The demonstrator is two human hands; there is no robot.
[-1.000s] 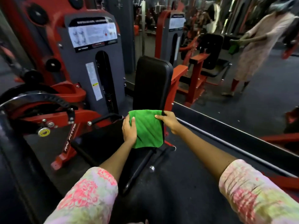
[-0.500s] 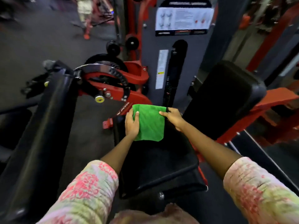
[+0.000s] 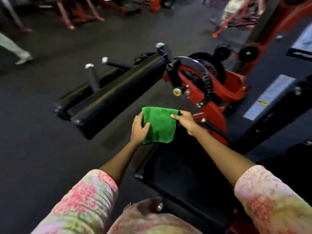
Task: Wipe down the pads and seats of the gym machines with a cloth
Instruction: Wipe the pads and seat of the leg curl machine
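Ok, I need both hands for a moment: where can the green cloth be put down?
The black seat is bare between the forearms, below the green cloth held by the left hand and right hand. Crowded beyond: red frame, long black roller pad.

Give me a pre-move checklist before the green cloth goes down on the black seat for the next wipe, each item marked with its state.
1. Cloth in hand: the green cloth is held by both hands. ok.
2. Left hand grip: thumb over the cloth's left edge, fingers behind it. ok.
3. Right hand grip: pinches the top right corner. ok.
4. Cloth folded flat for wiping: looks like a neat panel, slightly rumpled at the bottom. ok.
5. Seat surface free of objects: nothing lies on the visible part. ok.
6. Cloth damp or clean enough: cannot tell.
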